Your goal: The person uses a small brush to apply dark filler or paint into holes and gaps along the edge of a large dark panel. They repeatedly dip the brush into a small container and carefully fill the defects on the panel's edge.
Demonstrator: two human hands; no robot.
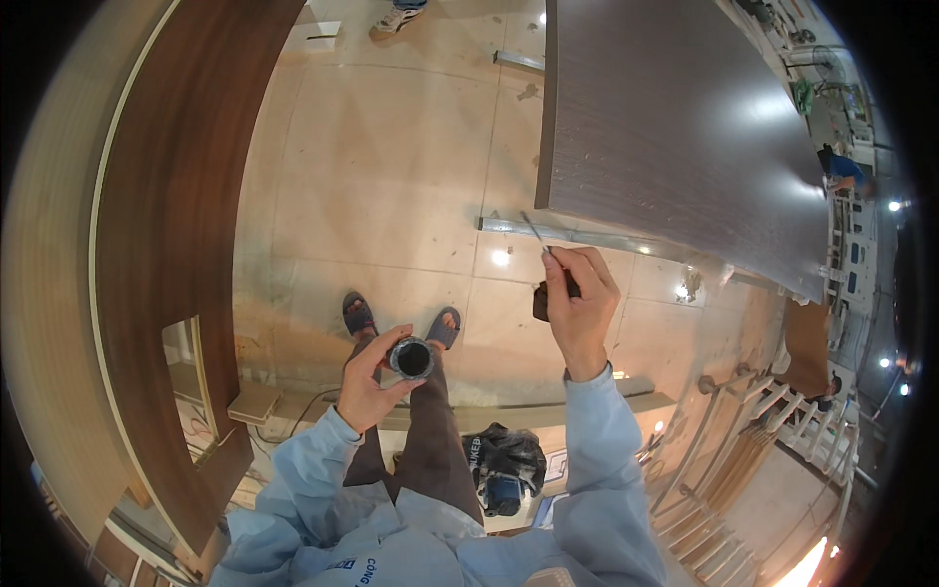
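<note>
My left hand [370, 380] grips a small round black-and-silver can [412, 358] with its open mouth facing up, held above my knees. My right hand [580, 305] is raised higher and to the right, fingers closed on a thin tool with a dark handle [541, 298] and a slim metal tip [533, 230]. That tip points up toward the lower edge of a big dark wood-grain panel [675, 127]. Both sleeves are light blue. My feet in sandals [359, 313] show on the tiled floor below.
A tall curved dark brown panel [166, 245] with a pale edge fills the left side. A metal rail [597, 240] lies on the floor under the dark board. A black bag [504, 465] sits by my legs. Wooden railing parts [753, 421] lie at the right. Another person's shoe [396, 18] shows at the top.
</note>
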